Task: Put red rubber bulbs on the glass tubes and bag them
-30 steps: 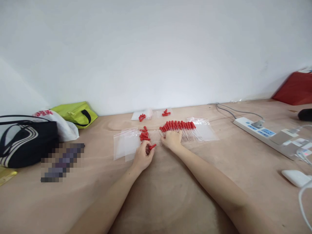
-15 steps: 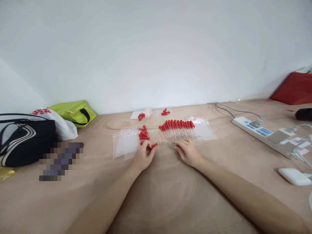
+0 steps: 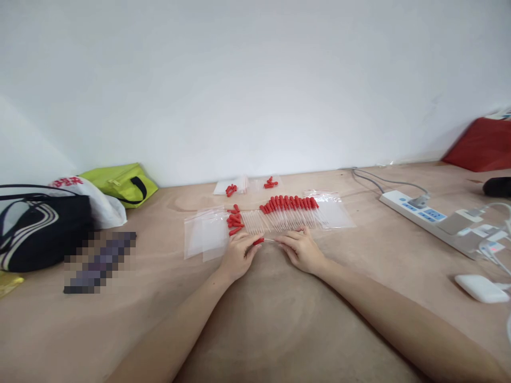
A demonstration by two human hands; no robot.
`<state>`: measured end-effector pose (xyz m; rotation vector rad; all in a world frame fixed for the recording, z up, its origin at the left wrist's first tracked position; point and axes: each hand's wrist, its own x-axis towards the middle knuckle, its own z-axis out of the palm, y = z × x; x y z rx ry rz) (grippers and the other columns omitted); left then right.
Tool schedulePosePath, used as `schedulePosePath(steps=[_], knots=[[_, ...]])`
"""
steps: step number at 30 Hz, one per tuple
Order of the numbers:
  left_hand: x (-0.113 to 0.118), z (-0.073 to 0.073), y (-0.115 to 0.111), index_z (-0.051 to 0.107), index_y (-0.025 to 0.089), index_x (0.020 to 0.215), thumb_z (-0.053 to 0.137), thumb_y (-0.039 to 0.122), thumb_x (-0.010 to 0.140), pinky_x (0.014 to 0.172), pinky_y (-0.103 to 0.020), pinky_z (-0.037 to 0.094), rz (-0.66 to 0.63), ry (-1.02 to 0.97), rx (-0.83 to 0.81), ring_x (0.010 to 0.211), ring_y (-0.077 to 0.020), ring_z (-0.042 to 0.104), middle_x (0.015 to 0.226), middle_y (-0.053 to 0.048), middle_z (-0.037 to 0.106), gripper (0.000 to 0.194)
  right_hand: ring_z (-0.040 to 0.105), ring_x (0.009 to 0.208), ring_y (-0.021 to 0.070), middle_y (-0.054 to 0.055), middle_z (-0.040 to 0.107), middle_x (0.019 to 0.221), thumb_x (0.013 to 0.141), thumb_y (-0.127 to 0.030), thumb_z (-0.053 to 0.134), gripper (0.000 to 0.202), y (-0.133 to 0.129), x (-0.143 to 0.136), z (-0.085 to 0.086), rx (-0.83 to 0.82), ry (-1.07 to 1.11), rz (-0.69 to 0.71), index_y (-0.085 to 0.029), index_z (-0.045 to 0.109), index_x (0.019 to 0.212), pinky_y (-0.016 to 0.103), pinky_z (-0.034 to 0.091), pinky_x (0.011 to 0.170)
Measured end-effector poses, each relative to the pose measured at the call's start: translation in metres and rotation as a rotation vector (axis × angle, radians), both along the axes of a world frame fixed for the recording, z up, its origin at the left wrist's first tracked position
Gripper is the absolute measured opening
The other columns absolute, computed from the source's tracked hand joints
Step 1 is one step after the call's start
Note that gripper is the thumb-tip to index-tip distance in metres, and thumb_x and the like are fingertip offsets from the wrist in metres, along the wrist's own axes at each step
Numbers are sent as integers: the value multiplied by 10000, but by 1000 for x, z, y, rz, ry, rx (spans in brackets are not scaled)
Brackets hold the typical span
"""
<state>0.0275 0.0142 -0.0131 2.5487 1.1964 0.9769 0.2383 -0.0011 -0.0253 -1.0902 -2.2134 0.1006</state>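
Observation:
My left hand (image 3: 238, 256) is closed, pinching a red rubber dropper bulb (image 3: 258, 241) between thumb and fingers. Facing it, my right hand (image 3: 302, 250) grips a thin clear dropper tube (image 3: 269, 240) that points left. The tube's end meets the open end of the bulb; how far it sits inside cannot be made out. Just beyond the hands lies a row of bare clear tubes (image 3: 251, 222). To its right are several droppers (image 3: 290, 203) with red bulbs fitted, laid side by side. A pile of loose red bulbs (image 3: 235, 221) lies left of the bare tubes.
Clear zip bags (image 3: 195, 236) lie left of the pile, and another bag (image 3: 339, 213) is under the fitted droppers. More red bulbs (image 3: 231, 189) rest on bags near the wall. Bags (image 3: 48, 229) stand far left; a power strip (image 3: 411, 210) and white case (image 3: 481, 288) are right.
My hands have come closer together. The red bulb in my left hand has turned level and now meets the tube, which shows between the hands.

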Motion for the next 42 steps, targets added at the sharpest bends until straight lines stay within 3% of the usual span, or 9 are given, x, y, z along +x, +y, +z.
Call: schedulePosePath(steps=[6, 14, 22, 31, 37, 42], knots=[[-1, 1, -2, 645, 223, 895, 505, 313, 837, 783, -355, 366, -15, 57, 87, 762, -172, 566, 803, -21, 689, 177, 561, 763, 133, 42, 655, 870, 828, -152, 443, 272, 3, 3, -1, 55, -43, 8, -246, 622, 1010, 352, 230, 821], [0, 2, -4, 651, 256, 888, 509, 292, 841, 879, -390, 282, -99, 162, 115, 778, -163, 554, 791, -2, 685, 154, 534, 771, 129, 7, 646, 854, 783, -90, 447, 346, 11, 9, -1, 146, -141, 35, -302, 637, 980, 389, 184, 858], [-1, 3, -5, 652, 251, 845, 492, 281, 849, 934, -433, 232, -87, 192, 140, 771, -161, 557, 749, 0, 666, 163, 489, 724, 130, 1, 618, 767, 760, -87, 439, 332, 7, 5, -1, 318, -202, -10, -270, 635, 955, 415, 160, 862], [0, 6, -7, 644, 233, 814, 494, 285, 837, 954, -427, 229, -60, 192, 158, 772, -159, 572, 740, -1, 668, 161, 454, 661, 116, -7, 554, 638, 844, -116, 376, 278, -5, -3, 0, 472, -282, -52, -225, 630, 877, 369, 177, 885], [2, 7, -9, 626, 210, 810, 500, 261, 830, 951, -427, 220, -99, 176, 215, 758, -152, 572, 743, 1, 663, 137, 449, 621, 104, -9, 536, 601, 848, -107, 357, 276, -4, -6, 3, 505, -260, -13, -179, 613, 776, 354, 182, 888], [3, 5, -9, 614, 203, 799, 499, 257, 828, 925, -413, 248, -130, 183, 204, 754, -153, 571, 743, -1, 667, 130, 457, 615, 106, -6, 546, 616, 831, -120, 367, 251, -2, -9, 1, 416, -232, -1, -174, 602, 760, 364, 190, 882]])
